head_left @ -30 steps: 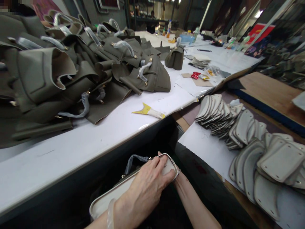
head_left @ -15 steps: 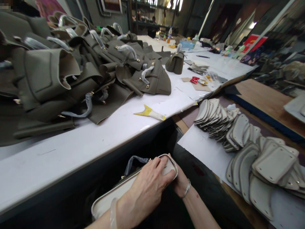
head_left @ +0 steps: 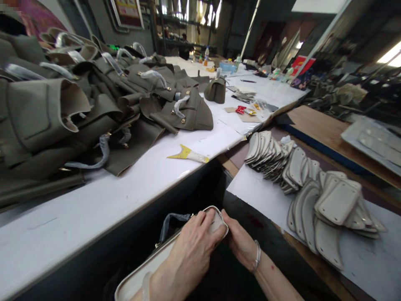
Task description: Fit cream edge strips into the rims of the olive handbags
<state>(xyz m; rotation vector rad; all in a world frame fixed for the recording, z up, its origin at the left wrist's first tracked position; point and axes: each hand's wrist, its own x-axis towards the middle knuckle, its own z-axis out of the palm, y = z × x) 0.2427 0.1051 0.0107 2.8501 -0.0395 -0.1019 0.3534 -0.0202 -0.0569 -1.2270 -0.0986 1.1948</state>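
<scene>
Low in the middle, in front of the near edge of the white surface [head_left: 94, 213] and against a dark area: a bag [head_left: 144, 267] with a long pale base facing up, rounded at the corners and piped along the rim, with a plastic-wrapped handle [head_left: 166, 221] and small gold-coloured fittings on the far side. Across that base, the left hand [head_left: 189, 248], back upward, with fingers [head_left: 202, 219] bent over the upper end and thumb stretched towards the rim, closed around the bag. At the same end, the right hand [head_left: 239, 240], with thumb touching the rim; other fingers mostly hidden behind the bag, impossible to tell how far closed. On each wrist, a bracelet: pale on the left, silvery on the right. Beyond, on the surface, near the edge, a yellow-and-white forked piece [head_left: 188, 154]; to the left of it, a large heap of olive-grey bags [head_left: 103, 108] with plastic-wrapped handles. Farther back, a small bag [head_left: 214, 90] standing upright, and near it a red packet [head_left: 240, 109] on brown card. To the right, on a white sheet [head_left: 369, 259], overlapping stacks of pale panels [head_left: 305, 205] with dark edges, some curved, some oblong with small holes.
</scene>
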